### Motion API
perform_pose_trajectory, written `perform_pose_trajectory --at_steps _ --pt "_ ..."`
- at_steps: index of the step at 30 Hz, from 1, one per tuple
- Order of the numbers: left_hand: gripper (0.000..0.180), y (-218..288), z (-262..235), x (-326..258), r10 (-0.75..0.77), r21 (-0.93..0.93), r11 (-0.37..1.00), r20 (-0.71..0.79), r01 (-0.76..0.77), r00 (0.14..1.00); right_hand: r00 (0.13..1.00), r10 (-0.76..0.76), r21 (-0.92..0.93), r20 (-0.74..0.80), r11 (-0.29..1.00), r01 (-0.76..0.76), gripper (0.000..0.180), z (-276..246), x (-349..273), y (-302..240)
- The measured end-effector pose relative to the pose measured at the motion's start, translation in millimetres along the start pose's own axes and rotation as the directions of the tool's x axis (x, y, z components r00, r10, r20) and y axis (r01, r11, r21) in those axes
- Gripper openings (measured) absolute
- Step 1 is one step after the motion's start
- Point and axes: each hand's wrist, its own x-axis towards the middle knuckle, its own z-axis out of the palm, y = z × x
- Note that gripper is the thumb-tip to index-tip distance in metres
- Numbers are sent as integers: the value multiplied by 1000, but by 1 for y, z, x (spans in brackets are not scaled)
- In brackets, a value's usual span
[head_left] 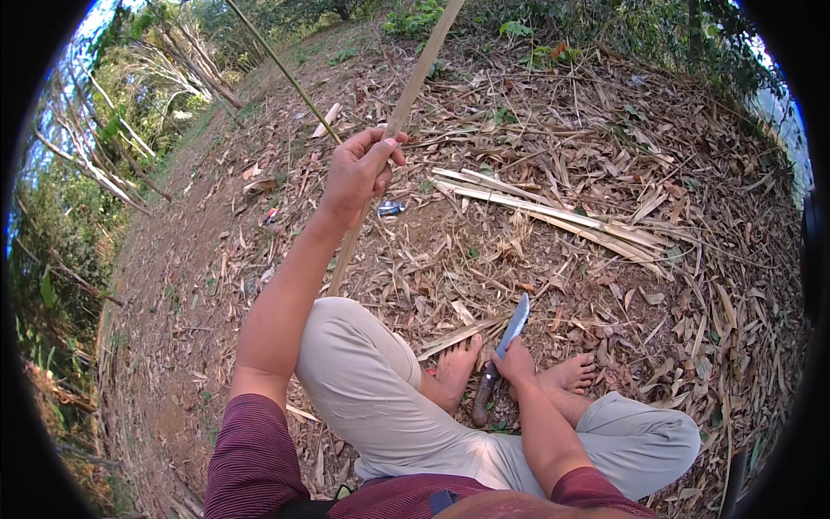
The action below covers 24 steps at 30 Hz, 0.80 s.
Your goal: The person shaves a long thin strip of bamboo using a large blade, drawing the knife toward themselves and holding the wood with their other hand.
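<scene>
Strip (419, 82), long and pale, slants upward through the left hand (363, 169), whose fingers curl closely round it, its lower end down by the bent knee (359, 333); between the bare feet (454, 372), the right hand (517, 363) has its fingers closed about the knife (516, 320) where blade meets handle, tip pointing ahead; more pale strips (553, 212) lie in front on the leaf-strewn ground (216, 259)

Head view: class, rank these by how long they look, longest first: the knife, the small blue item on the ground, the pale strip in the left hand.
1. Pale strip, running out at the top edge
2. Knife, partly covered by the right hand
3. Small blue item
</scene>
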Motion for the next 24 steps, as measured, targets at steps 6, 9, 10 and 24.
perform_pose_trajectory --at_steps 6,9,10,24 --pt "22 -1 0 1 -10 8 1000 13 10 1000 1000 15 -18 20 1000 -15 56 -3 -1 -2" --pt "22 -3 1 1 -14 18 1000 0 14 1000 1000 6 -37 9 999 -6 60 -3 -3 -5" --pt "22 -4 1 2 -13 22 1000 2 12 1000 1000 -8 -43 2 999 8 63 -2 -4 -4" --pt "21 0 4 1 -53 145 988 -48 60 997 999 38 -42 36 998 -36 76 -12 -10 -19"
